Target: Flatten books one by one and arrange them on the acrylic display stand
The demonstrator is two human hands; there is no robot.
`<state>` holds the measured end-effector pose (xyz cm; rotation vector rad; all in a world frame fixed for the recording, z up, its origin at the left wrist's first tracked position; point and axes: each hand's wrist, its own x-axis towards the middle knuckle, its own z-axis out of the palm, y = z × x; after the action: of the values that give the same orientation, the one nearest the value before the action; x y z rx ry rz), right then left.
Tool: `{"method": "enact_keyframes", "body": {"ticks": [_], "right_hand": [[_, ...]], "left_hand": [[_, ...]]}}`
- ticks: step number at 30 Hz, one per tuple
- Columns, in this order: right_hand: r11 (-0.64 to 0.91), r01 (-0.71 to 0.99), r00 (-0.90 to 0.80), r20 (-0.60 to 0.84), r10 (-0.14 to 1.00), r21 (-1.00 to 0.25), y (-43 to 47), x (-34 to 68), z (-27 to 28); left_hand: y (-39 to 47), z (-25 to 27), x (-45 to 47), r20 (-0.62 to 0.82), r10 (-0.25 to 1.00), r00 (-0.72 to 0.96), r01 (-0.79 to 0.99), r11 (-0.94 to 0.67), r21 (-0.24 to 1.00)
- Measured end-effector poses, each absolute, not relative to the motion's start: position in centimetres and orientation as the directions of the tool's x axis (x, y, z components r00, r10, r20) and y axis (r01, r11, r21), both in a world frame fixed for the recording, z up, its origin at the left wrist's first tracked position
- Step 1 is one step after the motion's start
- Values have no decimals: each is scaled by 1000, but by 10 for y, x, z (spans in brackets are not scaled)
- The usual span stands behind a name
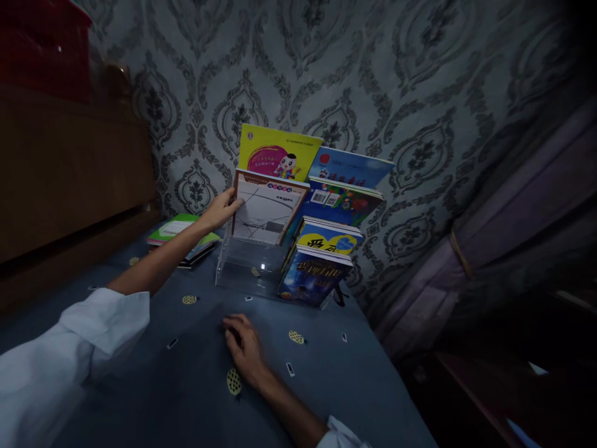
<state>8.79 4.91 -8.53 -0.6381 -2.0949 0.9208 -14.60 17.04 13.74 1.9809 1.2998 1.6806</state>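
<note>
My left hand (222,209) is closed on the left edge of a white book with a brown border (265,211), its thumb over the front cover. The book stands tilted back in a clear acrylic stepped rack (247,261), in front of a yellow book (280,149) with a cartoon child. Print on the white cover appears upside down. Lower down, my right hand (247,348) rests on the blue tablecloth in front of the rack, its fingers loosely curved with a gap to the thumb and nothing visible in them.
The rack's right side holds blue books, including a dark blue one (313,277) in front. Left of the rack lies a stack of books with a green cover (180,224). A wooden cabinet (69,174) stands at the left, a tied curtain (433,267) at the right. Patterned wallpaper lies behind.
</note>
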Motion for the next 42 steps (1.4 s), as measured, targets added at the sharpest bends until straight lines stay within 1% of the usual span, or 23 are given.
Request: {"method": "enact_keyframes", "body": {"ticks": [3, 6, 10, 18, 23, 34, 42], "right_hand": [[620, 154, -602, 425, 676, -769, 49, 88, -84], [618, 167, -609, 412, 677, -768, 49, 88, -84], [610, 175, -612, 400, 682, -773, 48, 88, -82], [618, 167, -621, 405, 671, -768, 46, 89, -75], [608, 169, -596, 411, 690, -776, 46, 88, -80], [609, 181, -607, 400, 687, -772, 47, 90, -81], [613, 199, -604, 396, 691, -765, 46, 89, -79]], "left_hand": [[170, 138, -146, 634, 773, -22, 403, -573, 713], [172, 137, -147, 606, 795, -29, 332, -564, 756], [176, 136, -149, 607, 794, -48, 292, -570, 768], [178, 138, -148, 625, 777, -68, 325, -575, 751], [178, 139, -147, 641, 765, -65, 332, -589, 736], [178, 142, -142, 651, 751, -106, 285, -605, 744], [181, 141, -143, 654, 746, -123, 326, -592, 737]]}}
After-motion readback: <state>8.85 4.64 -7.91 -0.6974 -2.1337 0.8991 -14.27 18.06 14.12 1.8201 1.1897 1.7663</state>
